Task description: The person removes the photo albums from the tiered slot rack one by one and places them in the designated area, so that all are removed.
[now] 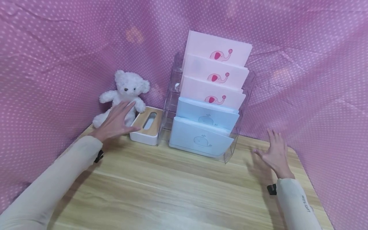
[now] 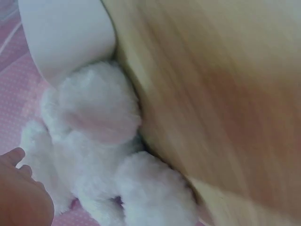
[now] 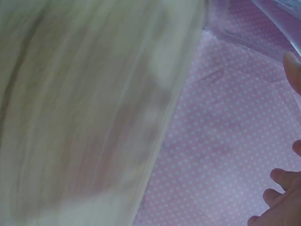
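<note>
My left hand (image 1: 116, 123) is held with fingers spread in front of a white teddy bear (image 1: 129, 86), overlapping its body in the head view. Its thumb reaches toward a white tissue box (image 1: 143, 138) with a wooden lid. In the left wrist view the bear's fluffy legs (image 2: 155, 188) lie along the table edge. Over the table's right side my right hand (image 1: 274, 155) is spread, holding nothing. Between the hands stands a clear acrylic rack (image 1: 235, 140) with pink elephant cards (image 1: 198, 67) in its upper tiers and blue whale cards (image 1: 184, 134) in its lower ones.
A wood-grain table (image 1: 161, 191) carries everything. Pink polka-dot cloth (image 1: 72, 48) hangs behind it and along both sides. In the right wrist view the table edge runs beside this cloth (image 3: 207, 141), with a corner of clear plastic (image 3: 277, 23) at the top right.
</note>
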Available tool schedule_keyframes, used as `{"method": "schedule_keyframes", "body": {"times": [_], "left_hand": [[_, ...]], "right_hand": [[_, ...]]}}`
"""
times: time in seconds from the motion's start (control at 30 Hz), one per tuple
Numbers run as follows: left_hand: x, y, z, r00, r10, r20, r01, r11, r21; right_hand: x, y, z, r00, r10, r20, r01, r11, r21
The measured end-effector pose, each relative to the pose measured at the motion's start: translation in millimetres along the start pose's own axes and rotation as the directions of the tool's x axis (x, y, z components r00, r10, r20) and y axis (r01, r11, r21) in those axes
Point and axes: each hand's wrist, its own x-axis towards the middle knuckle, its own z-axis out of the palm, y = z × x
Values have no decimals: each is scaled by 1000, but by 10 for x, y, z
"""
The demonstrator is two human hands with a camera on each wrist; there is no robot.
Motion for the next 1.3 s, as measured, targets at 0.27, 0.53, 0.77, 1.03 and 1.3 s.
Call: {"method": "schedule_keyframes", "body": {"times": [0.27, 0.53, 0.77, 1.03, 1.3], "left_hand": [[98, 201, -70, 999, 47, 6, -45, 981, -188], [254, 344, -129, 999, -43, 26, 48, 959, -278], [361, 461, -171, 993, -106, 49, 116, 936, -333], [576, 571, -284, 990, -132, 56, 143, 906, -399], [755, 714, -358, 985, -165, 56, 173, 899, -402]], "right_hand": [[99, -76, -109, 993, 53, -105, -24, 964, 265], [250, -270, -311, 970, 198, -141, -114, 884, 454], [464, -522, -561, 965, 250, -73, -158, 784, 601], [860, -859, -745, 975, 178, -137, -28, 700, 713], [1332, -1223, -930, 966, 177, -189, 67, 533, 844]]}}
